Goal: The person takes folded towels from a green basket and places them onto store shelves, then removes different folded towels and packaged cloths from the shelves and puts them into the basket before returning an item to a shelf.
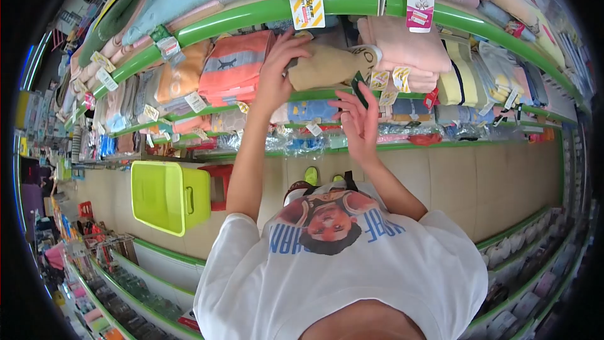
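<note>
at shelf edge (314, 95), left hand (277, 70) spread on tan towel (328, 66); right hand (358, 119) pinches dark card (360, 90), markings unclear

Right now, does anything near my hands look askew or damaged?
Yes, askew: the tan towel by your left hand sits rumpled and bent, unlike the neatly folded orange towels and pink towels on either side. I see no clear damage.

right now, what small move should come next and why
Perhaps smooth the tan folded cloth towel with the left hand: the towel looks uneven, and that hand is spread at its left end; the right hand holds a dark green flat card.
</note>
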A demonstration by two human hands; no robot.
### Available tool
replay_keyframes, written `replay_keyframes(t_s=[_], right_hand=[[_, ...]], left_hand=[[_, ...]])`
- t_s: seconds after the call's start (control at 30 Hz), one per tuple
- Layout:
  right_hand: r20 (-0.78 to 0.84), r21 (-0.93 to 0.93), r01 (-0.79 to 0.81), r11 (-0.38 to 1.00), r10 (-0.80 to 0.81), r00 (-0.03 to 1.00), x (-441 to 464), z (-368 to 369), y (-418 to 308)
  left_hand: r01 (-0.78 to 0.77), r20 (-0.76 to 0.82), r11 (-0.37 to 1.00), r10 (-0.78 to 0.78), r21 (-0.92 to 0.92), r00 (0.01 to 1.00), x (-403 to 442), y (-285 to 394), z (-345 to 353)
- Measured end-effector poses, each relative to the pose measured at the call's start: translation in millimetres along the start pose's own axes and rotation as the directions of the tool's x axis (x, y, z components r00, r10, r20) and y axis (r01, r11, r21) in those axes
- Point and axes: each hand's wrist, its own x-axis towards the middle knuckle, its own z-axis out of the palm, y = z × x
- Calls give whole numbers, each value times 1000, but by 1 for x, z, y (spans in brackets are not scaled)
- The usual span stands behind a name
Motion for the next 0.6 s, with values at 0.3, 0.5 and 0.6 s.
replay_keyframes(t_s=[0.3,0.5,0.6], right_hand=[[-70,-460,-144,876,125,990,-3,-58,28],[469,-842,526,123,-314,825,75,-18,-41],[483,-857,511,-64,246,840,127,-15,-21]], left_hand=[[40,212,883,-156,467,965,-36,34,23],[-6,239,812,-165,583,957,-26,2,28],[34,293,826,-238,563,926,-12,6,19]])
